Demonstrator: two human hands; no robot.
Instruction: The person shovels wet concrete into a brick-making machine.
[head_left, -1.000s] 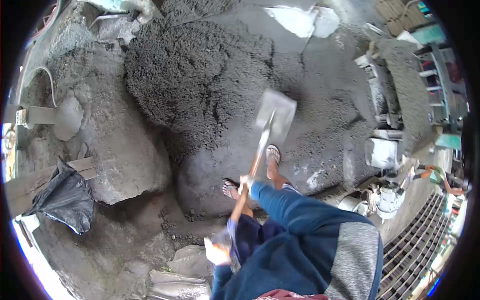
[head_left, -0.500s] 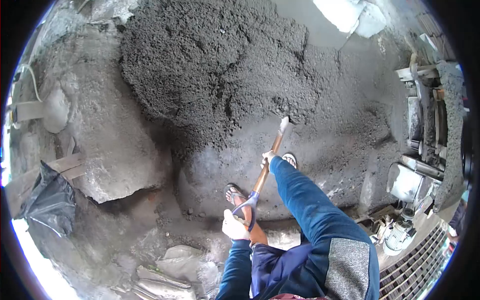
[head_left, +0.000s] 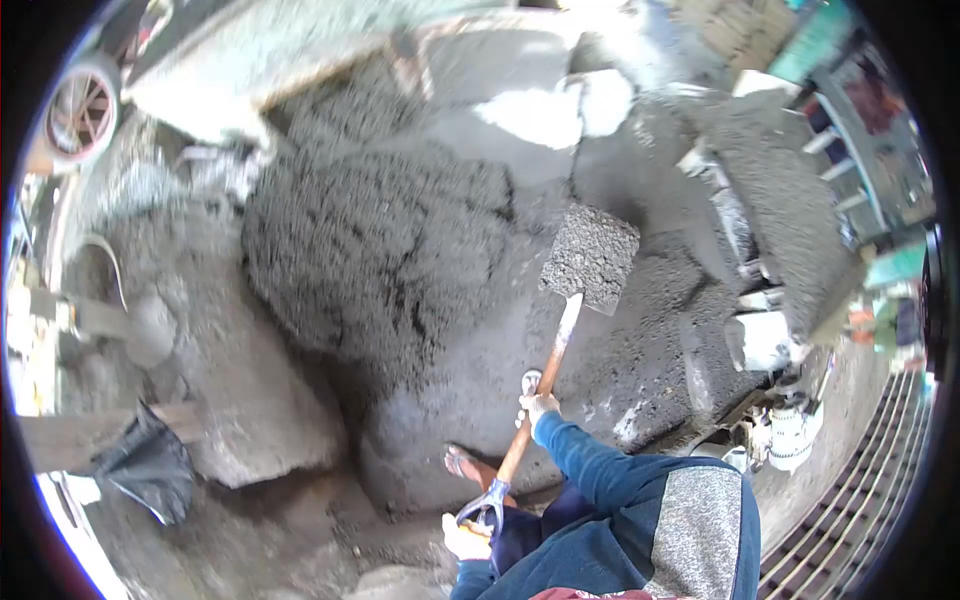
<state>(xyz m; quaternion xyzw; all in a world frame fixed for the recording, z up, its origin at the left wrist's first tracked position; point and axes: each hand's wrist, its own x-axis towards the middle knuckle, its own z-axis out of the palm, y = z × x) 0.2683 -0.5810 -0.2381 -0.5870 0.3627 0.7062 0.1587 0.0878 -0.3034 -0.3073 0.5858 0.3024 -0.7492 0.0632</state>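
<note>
Two hands are clamped on one shovel [head_left: 550,362], spaced apart along it: nearest, the left hand [head_left: 467,538] closes around the D-shaped grip, while the right hand [head_left: 538,408] wraps the wooden shaft farther along. One sandalled foot [head_left: 465,462] shows beside the shaft; the other is partly hidden by it. Off to the person's left, black plastic [head_left: 155,465] hangs crumpled by a rough concrete block [head_left: 245,420], which walls in that side. To the right I see a metal grating [head_left: 860,490] and a pale motor-like machine [head_left: 790,438], any marking on it too small to read. Out ahead of the feet, the blade carries a load of coarse grey mix [head_left: 590,255]. A broad heap [head_left: 390,240] of similar mix blocks the floor to its left. Beyond, bright white patches [head_left: 535,117], blurred, cross the ground, and a spoked wheel [head_left: 80,112] stands at far left.
</note>
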